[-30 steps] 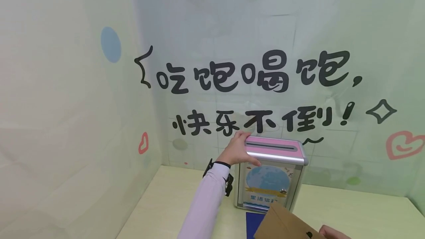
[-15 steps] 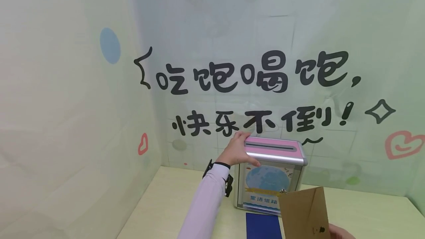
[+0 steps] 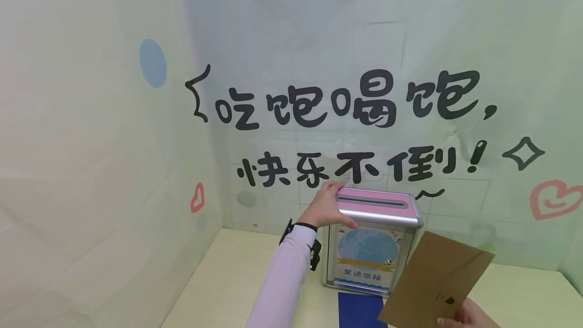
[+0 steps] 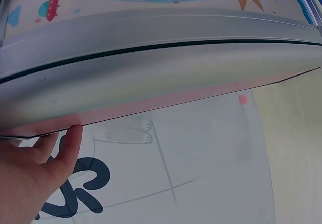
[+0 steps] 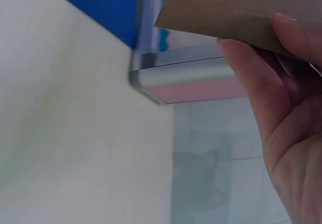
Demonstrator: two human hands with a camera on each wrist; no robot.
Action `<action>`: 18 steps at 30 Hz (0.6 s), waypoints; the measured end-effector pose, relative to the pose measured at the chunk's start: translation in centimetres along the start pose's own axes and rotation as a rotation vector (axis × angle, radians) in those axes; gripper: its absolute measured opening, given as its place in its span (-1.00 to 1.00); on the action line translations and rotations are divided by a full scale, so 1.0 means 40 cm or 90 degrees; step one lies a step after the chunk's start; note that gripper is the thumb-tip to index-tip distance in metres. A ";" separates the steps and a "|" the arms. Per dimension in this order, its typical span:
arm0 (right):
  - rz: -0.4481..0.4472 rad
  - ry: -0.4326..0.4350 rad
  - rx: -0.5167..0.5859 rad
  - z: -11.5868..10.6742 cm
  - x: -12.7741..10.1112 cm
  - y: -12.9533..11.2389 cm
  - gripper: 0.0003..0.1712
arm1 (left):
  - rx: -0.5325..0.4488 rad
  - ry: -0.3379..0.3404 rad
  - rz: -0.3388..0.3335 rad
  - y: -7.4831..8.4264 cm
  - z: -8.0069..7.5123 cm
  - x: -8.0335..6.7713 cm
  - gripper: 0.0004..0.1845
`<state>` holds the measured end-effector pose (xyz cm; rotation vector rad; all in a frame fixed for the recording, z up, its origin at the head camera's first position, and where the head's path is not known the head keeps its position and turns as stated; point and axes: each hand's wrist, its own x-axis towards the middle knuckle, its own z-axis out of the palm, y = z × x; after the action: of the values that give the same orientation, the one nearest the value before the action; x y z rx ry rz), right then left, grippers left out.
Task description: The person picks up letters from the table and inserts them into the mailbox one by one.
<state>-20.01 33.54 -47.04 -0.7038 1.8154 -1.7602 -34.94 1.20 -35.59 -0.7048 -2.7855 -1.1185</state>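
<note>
A clear letter box (image 3: 369, 252) with a pink slotted lid (image 3: 375, 201) stands on the pale table (image 3: 237, 287) against the back wall. My left hand (image 3: 325, 206) grips the lid's left end, fingers over the top and thumb on the front edge; in the left wrist view the thumb (image 4: 60, 151) presses the lid's rim (image 4: 161, 68). My right hand (image 3: 469, 315), at the bottom right, holds a brown envelope (image 3: 434, 280) by its lower corner, lifted and tilted in front of the box's right side. In the right wrist view the fingers (image 5: 261, 90) pinch the envelope (image 5: 236, 7).
A dark blue sheet (image 3: 362, 310) lies flat on the table in front of the box. Pale green walls with black lettering and coloured hearts and dots close in the left side and the back. Bare tabletop lies left of my forearm (image 3: 284, 277).
My right hand has raised the brown envelope from the bottom edge and turned it, moving it rightward beside the box. The left hand has stayed on the lid.
</note>
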 end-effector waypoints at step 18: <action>-0.086 0.219 -0.433 -0.035 0.108 -0.290 -0.40 | -0.011 0.013 0.005 -0.004 0.008 0.007 0.16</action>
<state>-23.94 31.37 -35.41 -0.8201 2.7086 -1.3824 -35.23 1.43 -35.85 -0.7016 -2.7574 -1.1433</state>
